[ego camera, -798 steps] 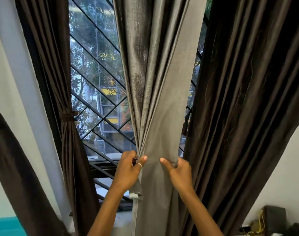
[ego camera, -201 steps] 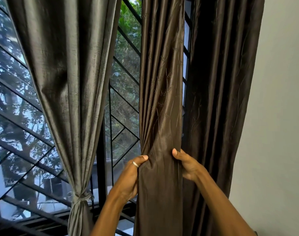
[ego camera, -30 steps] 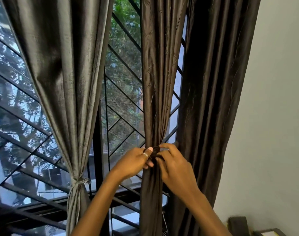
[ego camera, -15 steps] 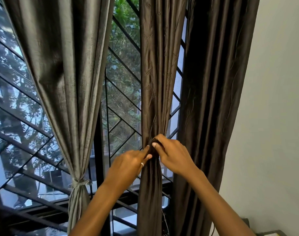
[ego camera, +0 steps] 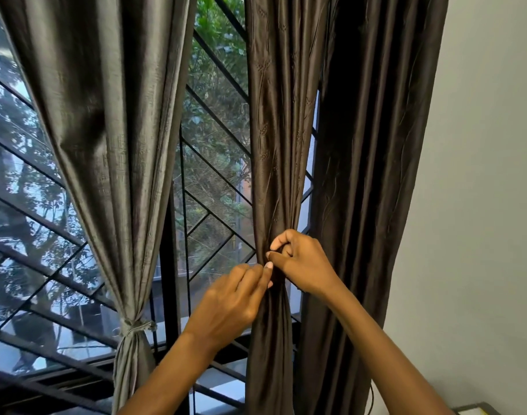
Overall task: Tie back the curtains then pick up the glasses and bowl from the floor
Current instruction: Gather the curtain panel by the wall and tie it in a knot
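Fabric of the brown curtain (ego camera: 278, 130) is now drawn into a narrow waist where your hands meet. A few seconds ago you held it as a loose, wide fold with your hands spread apart on either edge. Your right hand (ego camera: 304, 262) is at the front of that waist with its fingers curled in, thumb and forefinger pinched tight on the bunched cloth. Whether a tie band is under them you cannot tell, as the fingers hide it. Your left hand (ego camera: 235, 298) comes in from the curtain's left side, just below the right. Its thumb and fingertips are closed together on the edge of the gather. Half a second back a ring showed on that hand; now the hand is turned so that only its back and a pale thumbnail show. Both hands have stayed at the same height on the curtain since then.

Left of the brown curtain hangs the grey curtain (ego camera: 106, 130), already cinched low down by its own tie (ego camera: 136, 324), as before. Between the two, the window bars (ego camera: 214, 205) and green trees show. Right of the brown curtain, a darker curtain (ego camera: 373, 145) hangs loose against the pale wall (ego camera: 481, 175).
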{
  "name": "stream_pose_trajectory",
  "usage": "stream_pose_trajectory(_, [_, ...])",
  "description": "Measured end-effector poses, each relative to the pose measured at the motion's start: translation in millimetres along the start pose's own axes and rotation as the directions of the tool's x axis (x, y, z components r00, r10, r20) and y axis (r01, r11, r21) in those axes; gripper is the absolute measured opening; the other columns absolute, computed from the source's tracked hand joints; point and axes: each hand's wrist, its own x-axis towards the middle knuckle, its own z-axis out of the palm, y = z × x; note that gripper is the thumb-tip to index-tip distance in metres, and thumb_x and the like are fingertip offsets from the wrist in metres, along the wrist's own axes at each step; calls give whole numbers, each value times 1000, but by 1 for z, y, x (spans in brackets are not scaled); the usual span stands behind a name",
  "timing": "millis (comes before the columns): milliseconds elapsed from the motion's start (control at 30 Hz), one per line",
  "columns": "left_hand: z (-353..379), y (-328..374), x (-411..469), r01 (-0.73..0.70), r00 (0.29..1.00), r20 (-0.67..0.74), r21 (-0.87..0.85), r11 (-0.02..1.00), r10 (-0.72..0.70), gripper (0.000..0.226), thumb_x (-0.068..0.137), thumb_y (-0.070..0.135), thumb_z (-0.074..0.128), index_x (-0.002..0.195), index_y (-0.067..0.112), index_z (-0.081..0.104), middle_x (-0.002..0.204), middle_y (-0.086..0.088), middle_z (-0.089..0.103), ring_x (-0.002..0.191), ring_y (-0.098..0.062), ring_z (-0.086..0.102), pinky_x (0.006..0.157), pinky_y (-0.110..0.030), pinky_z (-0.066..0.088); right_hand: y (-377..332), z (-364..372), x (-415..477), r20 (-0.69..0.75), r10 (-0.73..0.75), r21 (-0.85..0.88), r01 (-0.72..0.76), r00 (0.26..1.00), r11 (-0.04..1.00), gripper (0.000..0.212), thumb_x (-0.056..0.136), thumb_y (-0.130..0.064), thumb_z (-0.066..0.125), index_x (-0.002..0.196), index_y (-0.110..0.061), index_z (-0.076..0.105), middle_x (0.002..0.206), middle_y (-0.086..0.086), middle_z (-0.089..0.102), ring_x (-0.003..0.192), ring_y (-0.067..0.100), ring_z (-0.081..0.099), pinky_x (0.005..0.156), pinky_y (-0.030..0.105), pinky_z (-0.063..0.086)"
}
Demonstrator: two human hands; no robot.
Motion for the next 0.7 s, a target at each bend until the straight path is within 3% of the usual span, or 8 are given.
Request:
stream_pose_trajectory(100, [0, -1, 2, -63, 998, 31, 5, 998, 63, 37, 95, 17, 65, 129, 1, 63, 116, -15, 66, 88, -27, 66, 53, -33, 51, -1, -3, 3, 22, 43, 44, -44, 999, 998, 8, 90, -13, 69, 88, -16, 62, 52, 5, 53, 45, 14, 45, 51, 29, 39])
stream_pose_trajectory(333, [1, 5, 9, -179, 974, 140, -14, 984, 179, 35, 95, -4, 46, 126, -5, 62, 127, -25, 63, 70, -21, 59, 46, -29, 47, -4, -3, 4, 10, 102, 133, -103, 995, 986, 7, 97, -15, 58, 94, -18, 64, 54, -6, 53, 44, 4, 43, 49, 23, 38])
stream_pose_trajectory(467, [-3, 0, 16, -83, 980, 168, -155, 984, 109, 39, 97, -5, 35, 118, -2, 68, 118, -21, 68, 73, -20, 67, 44, -27, 51, -2, -2, 4, 3, 165, 237, -161, 986, 958, 18, 98, -23, 49, 93, -21, 66, 56, -8, 55, 58, 9, 52, 64, 32, 44])
stream_pose_trajectory(533, [-5, -4, 22, -21, 973, 219, -254, 967, 78, 22, 97, 1, 47, 111, 1, 64, 115, -17, 67, 68, -20, 67, 40, -29, 48, 0, -3, 4, 21, 158, 241, -159, 987, 958, 22, 100, -25, 45, 92, -25, 66, 55, -8, 55, 58, 8, 52, 65, 34, 44])
stream_pose_trajectory(600, [-5, -8, 27, 56, 957, 286, -351, 935, 50, 12, 95, 8, 60, 103, 10, 51, 108, -10, 64, 50, -18, 49, 36, -30, 38, 2, -4, 4, 30, 156, 235, -159, 987, 959, 23, 101, -26, 45, 92, -25, 65, 54, -7, 54, 57, 9, 51, 64, 34, 43])
stream_pose_trajectory(700, [-6, -12, 34, 163, 919, 393, -460, 873, 36, 7, 98, 13, 37, 98, 18, 41, 88, -4, 51, 45, -19, 31, 40, -35, 30, 3, -5, 4, 32, 165, 249, -168, 986, 954, 22, 101, -30, 47, 92, -20, 65, 54, -7, 51, 58, 11, 49, 63, 35, 42])
